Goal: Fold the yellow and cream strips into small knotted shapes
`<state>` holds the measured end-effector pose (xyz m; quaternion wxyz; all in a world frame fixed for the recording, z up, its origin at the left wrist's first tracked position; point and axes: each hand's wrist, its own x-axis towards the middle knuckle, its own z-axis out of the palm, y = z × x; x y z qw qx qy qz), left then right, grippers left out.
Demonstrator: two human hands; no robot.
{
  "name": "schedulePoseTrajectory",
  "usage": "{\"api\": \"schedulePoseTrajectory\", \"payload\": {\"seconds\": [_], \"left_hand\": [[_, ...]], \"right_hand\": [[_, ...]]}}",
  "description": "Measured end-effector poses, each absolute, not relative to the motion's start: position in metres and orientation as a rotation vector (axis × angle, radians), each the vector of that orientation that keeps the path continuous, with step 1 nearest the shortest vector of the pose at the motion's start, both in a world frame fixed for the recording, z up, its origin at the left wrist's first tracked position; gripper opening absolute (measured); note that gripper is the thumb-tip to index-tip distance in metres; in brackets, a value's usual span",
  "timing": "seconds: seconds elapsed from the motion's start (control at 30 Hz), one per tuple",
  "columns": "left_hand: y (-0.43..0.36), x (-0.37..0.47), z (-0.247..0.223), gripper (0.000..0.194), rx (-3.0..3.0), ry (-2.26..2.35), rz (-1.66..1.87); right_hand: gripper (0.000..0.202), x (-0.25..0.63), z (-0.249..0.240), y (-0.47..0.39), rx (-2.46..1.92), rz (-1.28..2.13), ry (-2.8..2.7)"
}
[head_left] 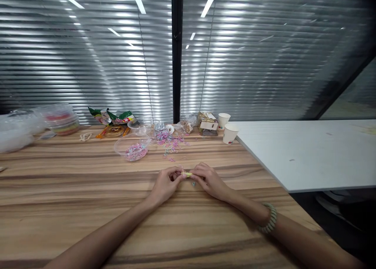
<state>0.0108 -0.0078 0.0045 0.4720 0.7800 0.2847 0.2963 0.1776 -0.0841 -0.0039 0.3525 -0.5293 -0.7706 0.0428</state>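
Observation:
A small yellow-green piece (pixel 188 175) with pale pink strands on its left end sits between my two hands; its exact kind is too small to make out. My left hand (pixel 169 181) pinches the left end between thumb and fingers. From the other side, my right hand (pixel 210 181) grips the right end, its fingers bent over it. Just below the fingertips, a tiny teal bit (pixel 193 184) lies on the wooden table (pixel 141 230). Beyond the hands, small pink, purple and teal loops like rubber bands (pixel 173 143) are strewn about.
A clear plastic bowl (pixel 119 147) holds more of these loops. Behind it are snack packets (pixel 114 118), a small box (pixel 208 124) and two paper cups (pixel 230 134). Stacked plastic containers (pixel 60 120) stand at far left. A white table (pixel 317 155) adjoins on the right.

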Motion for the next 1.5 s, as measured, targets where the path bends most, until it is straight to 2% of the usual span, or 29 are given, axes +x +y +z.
{"api": "schedulePoseTrajectory", "payload": {"seconds": [0.5, 0.73, 0.9, 1.17, 1.3, 1.5], "left_hand": [[-0.006, 0.012, 0.002, 0.028, 2.031, 0.664, 0.629], [-0.012, 0.010, 0.011, 0.034, 2.196, 0.603, 0.542], [-0.022, 0.007, 0.016, 0.027, 2.262, 0.556, 0.738], [-0.032, 0.004, 0.012, 0.022, 2.622, 0.192, 1.020], [-0.032, 0.004, 0.016, 0.025, 2.548, 0.173, 0.853], [-0.025, 0.005, 0.022, 0.030, 2.128, 0.359, 0.556]], "right_hand": [[0.018, 0.175, -0.006, -0.088, -1.320, -0.067, -1.954], [0.019, 0.172, 0.001, -0.089, -1.376, -0.026, -1.803], [0.017, 0.174, -0.002, -0.087, -1.452, 0.063, -1.663], [0.021, 0.173, -0.004, -0.086, -1.499, 0.192, -1.541], [0.026, 0.175, -0.002, -0.086, -1.516, 0.219, -1.522], [0.026, 0.175, -0.001, -0.088, -1.483, 0.178, -1.535]]}}
